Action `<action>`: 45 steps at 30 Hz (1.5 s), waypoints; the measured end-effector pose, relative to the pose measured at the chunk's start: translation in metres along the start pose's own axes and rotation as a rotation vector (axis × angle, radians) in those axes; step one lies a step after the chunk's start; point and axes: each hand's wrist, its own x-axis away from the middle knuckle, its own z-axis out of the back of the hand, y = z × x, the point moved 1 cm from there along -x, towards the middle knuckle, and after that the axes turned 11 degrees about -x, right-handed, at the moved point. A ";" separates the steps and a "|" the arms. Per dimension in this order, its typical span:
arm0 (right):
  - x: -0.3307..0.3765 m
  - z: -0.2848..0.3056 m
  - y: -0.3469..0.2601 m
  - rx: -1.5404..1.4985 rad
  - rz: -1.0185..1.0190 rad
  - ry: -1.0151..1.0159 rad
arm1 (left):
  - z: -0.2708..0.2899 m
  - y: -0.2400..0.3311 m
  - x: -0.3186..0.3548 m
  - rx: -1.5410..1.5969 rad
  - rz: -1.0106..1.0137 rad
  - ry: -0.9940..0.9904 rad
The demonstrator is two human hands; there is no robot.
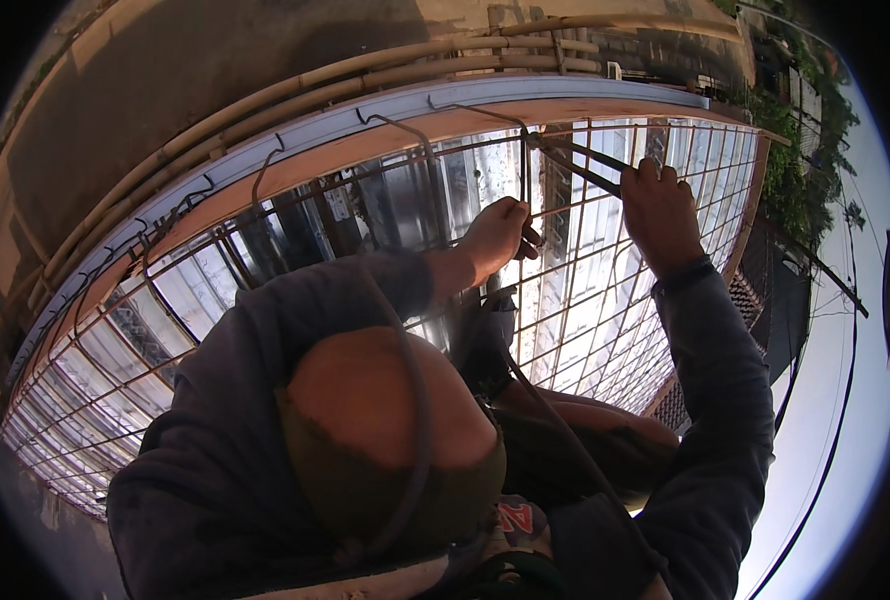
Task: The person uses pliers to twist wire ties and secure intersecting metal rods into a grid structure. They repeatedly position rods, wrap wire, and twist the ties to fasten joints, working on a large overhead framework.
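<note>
My right hand [662, 215] is closed round the long dark handles of a pair of pincers [590, 165]. Their handles stand slightly apart, and the jaws meet the steel bars at the upper edge of a rebar mesh [593, 285]. Lower and to the left, my left hand [500, 238] is held over the mesh with its fingers curled inward. Whatever those fingers hold, if anything, is too dark to make out. A bent steel bar [410, 132] hooks over the light metal edge beam [385, 108] left of the pincers.
Under the mesh lie shiny corrugated metal sheets [205, 290]. More bent bars line the beam to the left. Bamboo poles [335, 75] run beyond it along a wall. My bent knees [395, 400] fill the near middle. Overhead cables [845, 400] hang at the right, beside trees [785, 120].
</note>
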 end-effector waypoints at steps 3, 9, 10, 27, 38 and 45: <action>0.002 -0.013 0.011 -0.164 0.003 -0.072 | 0.003 0.001 0.000 -0.001 0.009 0.003; -0.040 0.011 0.034 -0.549 -0.034 -0.494 | 0.005 -0.002 -0.002 0.046 -0.015 0.019; -0.049 0.010 0.040 -0.594 -0.051 -0.554 | 0.004 -0.001 -0.001 0.053 -0.008 0.016; -0.091 0.016 0.045 -0.310 -0.196 -0.802 | -0.005 0.002 -0.004 0.055 -0.016 -0.088; -0.058 -0.013 0.037 -0.485 -0.291 -0.684 | 0.013 0.013 -0.003 0.114 -0.023 -0.022; -0.050 0.014 0.047 -1.221 -0.596 -0.835 | 0.007 0.006 -0.018 0.130 -0.053 0.027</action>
